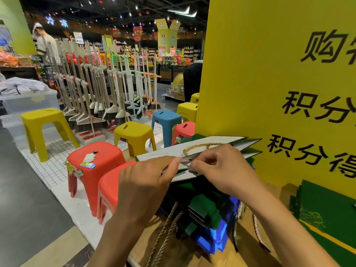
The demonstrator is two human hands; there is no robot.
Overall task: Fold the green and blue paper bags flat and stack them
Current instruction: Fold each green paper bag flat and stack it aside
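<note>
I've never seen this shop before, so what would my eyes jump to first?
Probably the huge yellow sign with big black characters, filling the right side. Next come the left hand and right hand in the middle, both pinching a green paper bag above a stack of folded bags, green and blue. Bright red, yellow and blue stools stand on the left, with a row of brooms behind.

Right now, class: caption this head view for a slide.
Left hand and right hand pinch a green bag above the folded stack.
</note>
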